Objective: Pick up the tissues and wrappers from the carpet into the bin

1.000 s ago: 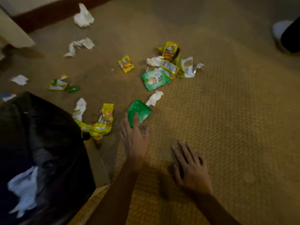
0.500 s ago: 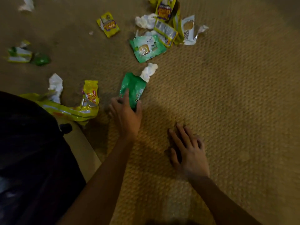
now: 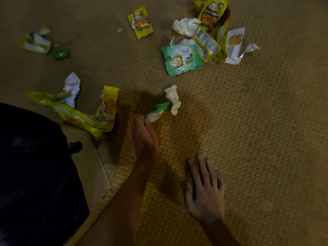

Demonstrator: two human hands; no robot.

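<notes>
My left hand (image 3: 142, 134) grips a green wrapper (image 3: 157, 112) at its near end, just above the carpet. A crumpled white tissue (image 3: 173, 99) lies right beside the wrapper's far tip. My right hand (image 3: 204, 190) rests flat on the carpet with its fingers spread. The black-lined bin (image 3: 35, 174) fills the lower left. A long yellow wrapper (image 3: 79, 115) and a white tissue (image 3: 71, 87) lie by the bin's rim.
A pile of wrappers lies at the top: a green pack (image 3: 181, 60), yellow packs (image 3: 211, 13), a white pack (image 3: 234, 45) and a tissue (image 3: 184, 26). Single pieces lie apart: a yellow wrapper (image 3: 141, 22) and green-yellow scraps (image 3: 37, 42). A pale board (image 3: 90, 164) borders the bin.
My left hand reached the green wrapper, closed round it and lifted its near end, crumpling it. The view dropped lower and closer to the carpet. My right hand stayed planted.
</notes>
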